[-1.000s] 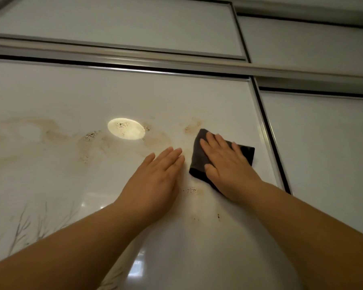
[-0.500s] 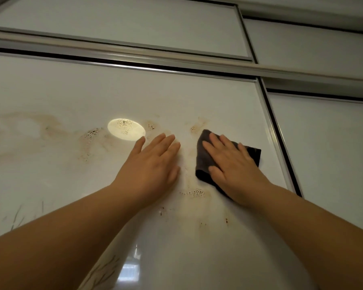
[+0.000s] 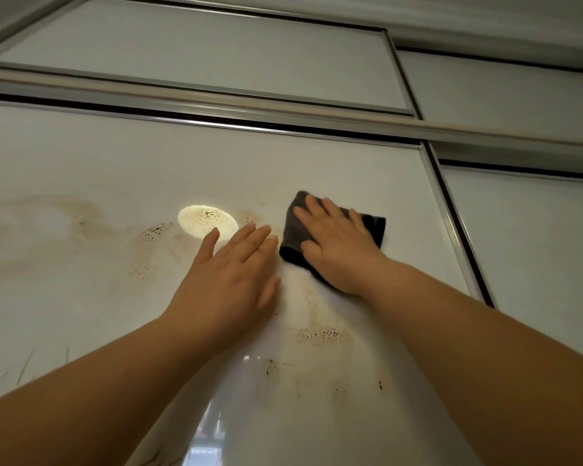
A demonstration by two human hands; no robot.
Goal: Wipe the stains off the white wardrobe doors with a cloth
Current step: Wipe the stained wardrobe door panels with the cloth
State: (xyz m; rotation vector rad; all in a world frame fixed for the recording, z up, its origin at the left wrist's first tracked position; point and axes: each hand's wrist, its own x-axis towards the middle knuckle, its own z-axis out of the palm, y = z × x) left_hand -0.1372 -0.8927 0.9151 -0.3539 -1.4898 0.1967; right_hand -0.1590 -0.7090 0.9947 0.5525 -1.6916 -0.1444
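Note:
A glossy white wardrobe door (image 3: pixel 98 156) fills the view, marked with brown stains (image 3: pixel 152 232) and dark specks across its middle and lower part. My right hand (image 3: pixel 337 243) lies flat on a folded dark grey cloth (image 3: pixel 374 225), pressing it against the door near the right frame. My left hand (image 3: pixel 231 280) rests flat on the door just left of the cloth, fingers together and holding nothing. More speckled stains (image 3: pixel 320 334) sit below both hands.
A silver and black frame strip (image 3: pixel 451 223) runs down the right of the door, with a second white door (image 3: pixel 535 247) beyond it. A metal rail (image 3: pixel 216 102) crosses above, with upper panels (image 3: pixel 199 48) over it. A bright light reflection (image 3: pixel 207 220) sits beside my left fingertips.
My right hand has slid the cloth upward on the door, over the stain that lay above it. My left hand has moved up a little, and more lower stains now show.

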